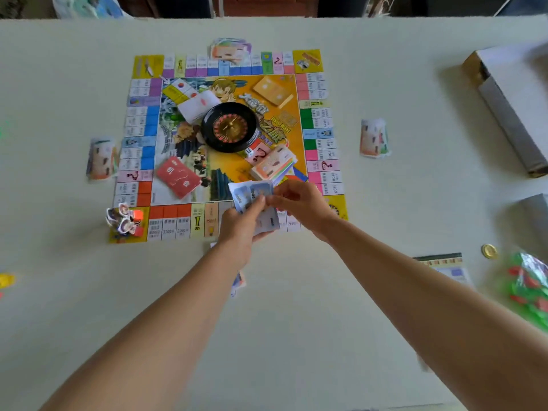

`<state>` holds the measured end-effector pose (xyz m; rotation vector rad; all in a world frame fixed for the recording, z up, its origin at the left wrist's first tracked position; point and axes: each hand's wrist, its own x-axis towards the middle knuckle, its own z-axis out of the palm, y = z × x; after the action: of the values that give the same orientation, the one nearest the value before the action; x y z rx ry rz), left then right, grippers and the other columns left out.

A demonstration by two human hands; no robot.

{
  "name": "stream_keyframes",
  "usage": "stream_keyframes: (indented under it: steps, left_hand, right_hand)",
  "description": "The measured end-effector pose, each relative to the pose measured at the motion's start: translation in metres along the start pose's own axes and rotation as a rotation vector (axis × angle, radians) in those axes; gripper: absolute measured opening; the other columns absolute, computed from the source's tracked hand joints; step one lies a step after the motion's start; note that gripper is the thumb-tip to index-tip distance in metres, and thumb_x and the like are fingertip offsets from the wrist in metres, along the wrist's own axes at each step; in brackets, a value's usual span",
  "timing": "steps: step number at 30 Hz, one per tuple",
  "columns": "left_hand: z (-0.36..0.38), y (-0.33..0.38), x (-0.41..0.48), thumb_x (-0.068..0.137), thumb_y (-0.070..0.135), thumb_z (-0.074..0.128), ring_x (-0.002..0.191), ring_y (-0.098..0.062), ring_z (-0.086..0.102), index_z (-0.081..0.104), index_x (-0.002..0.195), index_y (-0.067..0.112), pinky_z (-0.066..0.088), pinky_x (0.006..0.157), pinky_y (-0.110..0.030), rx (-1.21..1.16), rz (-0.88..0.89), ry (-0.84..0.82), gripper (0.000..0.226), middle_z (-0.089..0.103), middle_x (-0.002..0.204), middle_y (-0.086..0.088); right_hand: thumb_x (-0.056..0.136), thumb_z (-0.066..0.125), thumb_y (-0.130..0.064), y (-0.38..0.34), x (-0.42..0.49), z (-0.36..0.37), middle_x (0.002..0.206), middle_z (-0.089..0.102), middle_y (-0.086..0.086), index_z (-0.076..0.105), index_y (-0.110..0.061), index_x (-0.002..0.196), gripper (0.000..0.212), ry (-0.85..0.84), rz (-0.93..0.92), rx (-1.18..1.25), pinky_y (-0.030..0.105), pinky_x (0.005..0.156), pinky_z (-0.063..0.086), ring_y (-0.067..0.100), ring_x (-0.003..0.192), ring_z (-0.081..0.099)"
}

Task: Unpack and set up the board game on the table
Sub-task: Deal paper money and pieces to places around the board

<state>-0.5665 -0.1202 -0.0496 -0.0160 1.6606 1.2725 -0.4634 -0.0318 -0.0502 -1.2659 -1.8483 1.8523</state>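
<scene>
Blue notes being counted out over the near edge of the board [318, 126].
The left hand [240, 226] grips the fanned notes [255, 200] and the right hand [299, 203] pinches one. It's best to peel them singly so none stick. On the pale table [296, 307], a money pile [100, 158] lies left of the board and an open box [510, 93] well right.
</scene>
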Motion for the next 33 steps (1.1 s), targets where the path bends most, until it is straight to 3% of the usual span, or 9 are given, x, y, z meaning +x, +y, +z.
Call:
stream_keyframes:
  steps: [7,10,13,16,20,25,27,30,33]
  left_hand:
    - [0.110,0.030,0.022,0.094,0.007,0.048,0.077,-0.025,0.068,0.060,0.089,0.016,0.060,0.072,-0.041,0.005,-0.062,-0.094,0.015,0.068,0.089,-0.017]
    - [0.146,0.037,0.039,0.094,0.004,0.046,0.072,-0.025,0.066,0.061,0.096,0.010,0.060,0.064,-0.037,-0.012,-0.061,-0.081,0.016,0.067,0.085,-0.013]
    - [0.172,0.042,0.055,0.097,0.007,0.047,0.071,-0.024,0.066,0.063,0.104,0.005,0.059,0.066,-0.038,0.006,-0.045,-0.125,0.017,0.068,0.086,-0.012]
    - [0.196,0.046,0.072,0.097,0.009,0.051,0.069,-0.023,0.068,0.065,0.098,0.008,0.060,0.069,-0.039,0.036,-0.036,-0.156,0.014,0.069,0.086,-0.012]
    - [0.213,0.049,0.090,0.093,0.009,0.058,0.069,-0.025,0.069,0.063,0.098,0.013,0.061,0.068,-0.041,0.059,-0.048,-0.144,0.008,0.069,0.087,-0.012]
    - [0.219,0.054,0.104,0.089,0.010,0.066,0.064,-0.021,0.070,0.063,0.106,0.012,0.061,0.066,-0.039,0.085,-0.029,-0.133,0.018,0.070,0.093,-0.012]
    - [0.218,0.061,0.107,0.087,0.011,0.069,0.067,-0.022,0.070,0.061,0.113,0.008,0.061,0.064,-0.038,0.069,-0.025,-0.113,0.028,0.070,0.098,-0.014]
    - [0.211,0.074,0.111,0.081,0.010,0.075,0.074,-0.026,0.069,0.061,0.114,0.003,0.061,0.063,-0.039,0.043,-0.021,-0.089,0.036,0.069,0.099,-0.018]
    - [0.200,0.092,0.113,0.083,0.009,0.073,0.067,-0.022,0.068,0.062,0.102,0.005,0.060,0.056,-0.033,0.009,0.014,-0.083,0.023,0.068,0.087,-0.014]
  right_hand:
    - [0.087,0.063,-0.002,-0.002,0.031,-0.109,0.065,0.060,-0.003,0.067,-0.003,0.086,0.004,0.236,0.006,0.002,0.012,0.052,0.042,-0.004,0.048,0.050]
    - [0.087,0.064,-0.007,0.006,0.056,-0.155,0.065,0.058,-0.007,0.064,-0.014,0.081,0.010,0.379,0.050,-0.096,0.025,0.060,0.043,0.005,0.056,0.050]
    - [0.085,0.064,-0.008,0.015,0.079,-0.192,0.069,0.057,-0.004,0.056,-0.021,0.070,0.021,0.476,0.124,-0.182,0.023,0.060,0.039,0.015,0.067,0.051]
    - [0.085,0.063,-0.012,0.022,0.098,-0.217,0.087,0.065,0.004,0.064,-0.015,0.087,0.004,0.559,0.189,-0.357,0.023,0.053,0.035,0.021,0.078,0.058]
    - [0.079,0.066,-0.009,0.036,0.116,-0.224,0.104,0.066,0.012,0.058,-0.011,0.105,0.027,0.604,0.234,-0.453,0.029,0.069,0.041,0.029,0.094,0.061]
    - [0.079,0.065,-0.006,0.035,0.119,-0.218,0.111,0.051,0.010,0.048,-0.007,0.116,0.041,0.702,0.061,-0.442,0.024,0.068,0.034,0.022,0.084,0.049]
    - [0.085,0.065,-0.017,0.020,0.126,-0.209,0.097,0.054,0.005,0.054,-0.009,0.111,0.030,0.630,-0.041,-0.304,0.019,0.064,0.033,0.016,0.080,0.050]
    - [0.087,0.064,-0.022,-0.010,0.137,-0.193,0.072,0.056,-0.006,0.063,-0.013,0.088,0.009,0.347,-0.052,-0.102,0.020,0.058,0.037,0.011,0.062,0.049]
    - [0.084,0.063,-0.013,-0.028,0.151,-0.178,0.060,0.051,-0.002,0.056,-0.009,0.072,0.015,0.289,-0.055,-0.092,0.023,0.053,0.037,0.014,0.056,0.046]
